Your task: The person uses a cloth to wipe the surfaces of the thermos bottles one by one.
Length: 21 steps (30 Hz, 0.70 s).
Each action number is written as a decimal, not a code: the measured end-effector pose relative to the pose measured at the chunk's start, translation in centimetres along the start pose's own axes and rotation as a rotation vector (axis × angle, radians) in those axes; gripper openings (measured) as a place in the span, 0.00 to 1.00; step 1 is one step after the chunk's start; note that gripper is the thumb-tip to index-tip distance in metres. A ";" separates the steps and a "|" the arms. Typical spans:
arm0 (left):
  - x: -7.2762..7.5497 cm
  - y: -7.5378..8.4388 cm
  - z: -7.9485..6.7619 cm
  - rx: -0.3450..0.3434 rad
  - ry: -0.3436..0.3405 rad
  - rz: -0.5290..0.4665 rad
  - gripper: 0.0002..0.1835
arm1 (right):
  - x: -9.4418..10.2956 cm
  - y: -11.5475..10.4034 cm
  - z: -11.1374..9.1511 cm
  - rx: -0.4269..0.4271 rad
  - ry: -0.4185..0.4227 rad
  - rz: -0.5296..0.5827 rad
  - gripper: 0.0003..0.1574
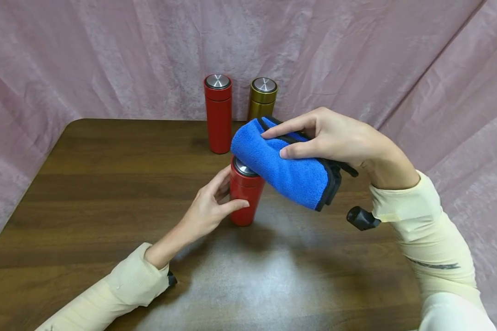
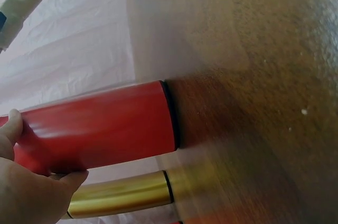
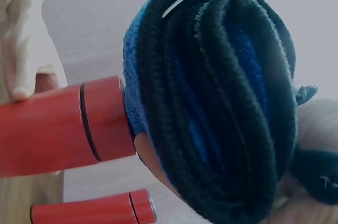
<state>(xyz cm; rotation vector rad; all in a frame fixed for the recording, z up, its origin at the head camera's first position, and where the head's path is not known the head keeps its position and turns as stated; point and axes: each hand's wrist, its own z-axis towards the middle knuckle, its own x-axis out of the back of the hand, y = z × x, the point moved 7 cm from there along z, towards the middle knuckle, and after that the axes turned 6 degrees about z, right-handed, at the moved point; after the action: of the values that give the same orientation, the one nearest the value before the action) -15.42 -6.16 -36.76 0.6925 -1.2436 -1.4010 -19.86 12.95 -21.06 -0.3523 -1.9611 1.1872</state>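
My left hand point(image 1: 205, 207) grips a red thermos bottle point(image 1: 245, 195), its thumb across the front and the fingers round the far side. The bottle is upright at the table, and its dark base ring shows in the left wrist view. In my right hand point(image 1: 335, 138) is a folded blue towel point(image 1: 279, 170) with black edging, pinched between thumb and fingers. The towel lies over part of the bottle's silver lid point(image 1: 243, 166). From the right wrist view, the towel's layered dark edges point(image 3: 222, 102) face the camera, close against the lid end.
Behind stand another red thermos bottle point(image 1: 219, 115) and a gold thermos bottle point(image 1: 262, 99), whose lower part the towel hides in the head view. They are on a brown wooden table point(image 1: 107, 184). Pink curtains point(image 1: 149, 55) hang behind it and at the sides.
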 end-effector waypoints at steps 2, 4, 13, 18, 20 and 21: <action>-0.1 0.0 0.0 -0.003 0.000 -0.004 0.46 | 0.3 0.4 -0.1 -0.018 0.015 0.012 0.26; -0.2 0.0 0.0 -0.006 0.002 -0.001 0.47 | 0.7 0.7 -0.4 -0.031 0.034 0.014 0.26; -0.3 0.0 -0.1 0.003 0.003 0.002 0.48 | 1.2 1.5 -1.9 -0.026 0.043 -0.057 0.25; -0.3 0.1 -0.1 0.008 0.002 0.008 0.48 | 0.8 1.3 -2.6 0.018 0.011 -0.076 0.25; -0.3 0.1 -0.1 0.007 -0.001 0.003 0.48 | 0.6 1.0 -2.8 0.038 0.000 -0.098 0.25; -0.3 0.1 -0.1 0.005 -0.003 -0.001 0.48 | 0.4 0.9 -2.9 0.045 -0.005 -0.108 0.25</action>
<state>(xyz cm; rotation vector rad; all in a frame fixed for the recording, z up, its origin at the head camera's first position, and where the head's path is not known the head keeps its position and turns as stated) -15.19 -5.87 -36.78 0.6954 -1.2493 -1.4007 -18.08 15.46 -20.90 -0.2175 -1.9293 1.1616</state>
